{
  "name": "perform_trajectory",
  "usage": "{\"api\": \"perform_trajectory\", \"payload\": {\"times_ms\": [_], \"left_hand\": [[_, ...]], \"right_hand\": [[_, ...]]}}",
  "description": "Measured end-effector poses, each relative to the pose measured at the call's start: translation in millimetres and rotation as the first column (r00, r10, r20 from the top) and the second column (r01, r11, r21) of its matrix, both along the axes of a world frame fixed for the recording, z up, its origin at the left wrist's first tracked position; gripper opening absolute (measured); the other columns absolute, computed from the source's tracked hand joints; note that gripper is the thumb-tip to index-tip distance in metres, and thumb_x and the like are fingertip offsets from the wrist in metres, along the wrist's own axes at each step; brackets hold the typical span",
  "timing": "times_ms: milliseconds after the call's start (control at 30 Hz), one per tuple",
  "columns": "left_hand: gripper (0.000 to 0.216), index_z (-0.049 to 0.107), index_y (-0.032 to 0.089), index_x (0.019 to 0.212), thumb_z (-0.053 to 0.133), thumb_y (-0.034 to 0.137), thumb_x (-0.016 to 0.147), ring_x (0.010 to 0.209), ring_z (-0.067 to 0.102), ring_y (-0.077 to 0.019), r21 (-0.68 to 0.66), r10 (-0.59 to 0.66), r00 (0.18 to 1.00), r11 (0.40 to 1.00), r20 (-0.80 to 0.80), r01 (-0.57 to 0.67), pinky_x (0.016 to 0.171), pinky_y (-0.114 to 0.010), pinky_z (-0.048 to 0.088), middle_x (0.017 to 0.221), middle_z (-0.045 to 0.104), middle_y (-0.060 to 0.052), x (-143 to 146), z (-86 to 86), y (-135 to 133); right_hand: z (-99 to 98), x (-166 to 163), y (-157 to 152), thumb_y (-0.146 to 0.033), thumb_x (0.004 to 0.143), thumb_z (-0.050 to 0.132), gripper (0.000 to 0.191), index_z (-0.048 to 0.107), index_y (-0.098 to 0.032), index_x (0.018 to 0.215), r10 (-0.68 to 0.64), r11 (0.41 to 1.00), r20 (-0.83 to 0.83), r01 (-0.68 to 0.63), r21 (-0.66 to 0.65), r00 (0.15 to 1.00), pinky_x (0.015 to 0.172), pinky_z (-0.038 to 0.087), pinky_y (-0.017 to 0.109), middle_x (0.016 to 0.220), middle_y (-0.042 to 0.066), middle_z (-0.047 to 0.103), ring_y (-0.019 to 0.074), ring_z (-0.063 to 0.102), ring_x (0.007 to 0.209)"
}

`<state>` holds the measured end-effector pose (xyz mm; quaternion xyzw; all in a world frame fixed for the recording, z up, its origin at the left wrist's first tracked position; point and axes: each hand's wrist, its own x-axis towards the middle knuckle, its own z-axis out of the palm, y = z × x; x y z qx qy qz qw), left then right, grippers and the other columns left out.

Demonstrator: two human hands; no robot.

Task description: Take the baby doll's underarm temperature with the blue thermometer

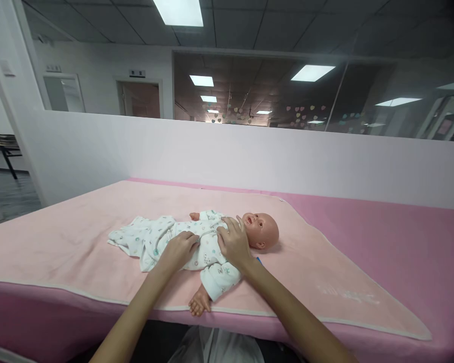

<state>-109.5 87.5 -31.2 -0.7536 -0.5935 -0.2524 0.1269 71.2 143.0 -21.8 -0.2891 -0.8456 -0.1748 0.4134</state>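
A baby doll [262, 229] lies on its back on a pale pink blanket [79, 242], head to the right, wearing a white patterned sleepsuit [151, 239]. My left hand [179, 249] rests on the doll's belly with fingers curled and pinching the sleepsuit's front. My right hand [232, 242] lies on the doll's chest just below the chin, fingers bent onto the fabric near the collar. One doll arm [206, 297] sticks out toward me past the blanket's edge. The sleepsuit's legs trail flat to the left.
The blanket covers a pink mattress [400, 242] that runs to the right and meets a white half wall [249, 156] with glass above. A dark table [3, 148] stands far left. White fabric [215, 345] shows below the bed's near edge.
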Motion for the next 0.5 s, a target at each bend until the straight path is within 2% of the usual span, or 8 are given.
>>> {"api": "perform_trajectory", "payload": {"times_ms": [67, 133, 233, 367, 500], "left_hand": [[0.022, 0.060, 0.018, 0.082, 0.037, 0.021, 0.083, 0.077, 0.055, -0.0192, -0.030, 0.039, 0.996, 0.999, -0.079, -0.041, 0.062, -0.027, 0.040, 0.078, 0.060, -0.007, 4.7, 3.2, -1.2], [0.022, 0.058, 0.017, 0.076, 0.037, 0.020, 0.083, 0.072, 0.055, -0.0188, -0.058, 0.057, 0.991, 0.996, -0.124, -0.065, 0.058, -0.026, 0.038, 0.072, 0.058, -0.006, 6.4, 5.7, -2.3], [0.023, 0.057, 0.017, 0.075, 0.036, 0.020, 0.084, 0.072, 0.055, -0.0191, -0.055, 0.064, 0.984, 0.996, -0.166, -0.074, 0.056, -0.025, 0.037, 0.072, 0.057, -0.006, 4.5, 7.1, -2.0], [0.021, 0.056, 0.017, 0.080, 0.036, 0.023, 0.084, 0.074, 0.056, -0.0193, -0.064, 0.071, 0.981, 0.994, -0.181, -0.083, 0.055, -0.025, 0.037, 0.074, 0.056, -0.006, 3.6, 6.7, 1.9], [0.019, 0.055, 0.015, 0.079, 0.036, 0.011, 0.081, 0.074, 0.055, -0.0206, -0.074, 0.080, 0.967, 0.992, -0.240, -0.100, 0.056, -0.026, 0.038, 0.074, 0.056, -0.008, 6.2, 6.6, 3.1]], "right_hand": [[8.6, 7.0, -14.0, -0.014, 0.077, 0.044, 0.024, 0.055, -0.018, 0.097, -0.027, 0.999, 0.058, 0.025, 0.046, 0.998, 0.099, 0.016, 0.050, 0.122, 0.010, 0.045, 0.0249, 0.034, 0.115], [14.3, 21.2, -31.5, -0.017, 0.077, 0.045, 0.028, 0.053, -0.018, 0.103, -0.097, 0.994, 0.038, 0.096, 0.048, 0.995, 0.099, 0.015, 0.051, 0.125, 0.010, 0.041, 0.0269, 0.030, 0.119], [7.4, 54.6, -57.1, -0.024, 0.078, 0.044, 0.027, 0.055, -0.019, 0.102, -0.263, 0.965, -0.023, 0.264, 0.014, 0.964, 0.098, 0.019, 0.052, 0.127, 0.011, 0.039, 0.0289, 0.028, 0.121], [-34.0, 101.6, -76.3, -0.034, 0.078, 0.043, 0.032, 0.055, -0.020, 0.104, -0.499, 0.866, -0.012, 0.499, -0.016, 0.866, 0.091, 0.028, 0.053, 0.126, 0.014, 0.039, 0.0325, 0.032, 0.118], [-78.0, 124.5, -78.7, -0.039, 0.076, 0.044, 0.033, 0.060, -0.019, 0.097, -0.608, 0.792, 0.024, 0.609, -0.053, 0.793, 0.083, 0.035, 0.050, 0.119, 0.016, 0.047, 0.0339, 0.042, 0.109]]}}
